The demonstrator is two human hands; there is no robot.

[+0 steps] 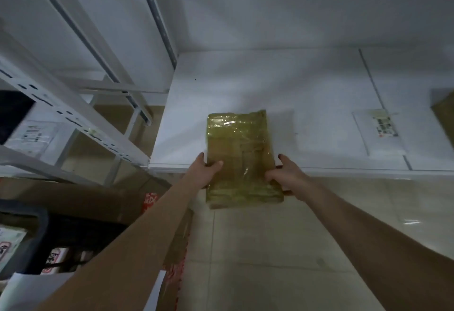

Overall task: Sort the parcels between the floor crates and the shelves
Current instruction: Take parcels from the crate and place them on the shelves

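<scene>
At the front edge of the shelf (245,84), holding the parcel (239,148) flat and lengthwise, far half over the shelf, near half out above the floor (270,249); cannot tell whether already touching the shelf. Left hand (208,172) clamped on the near left edge, thumb on top; right hand (286,179) clamped likewise on the near right corner.

To finish well: lower the far end onto the shelf first; push forward evenly from both sides, square to the edge; go gently, the glossy tape wrap probably being slick on painted metal; stop well apart from the mailer (378,136) to the right; release only once fully supported, with no overhang left to tip it back off.
</scene>
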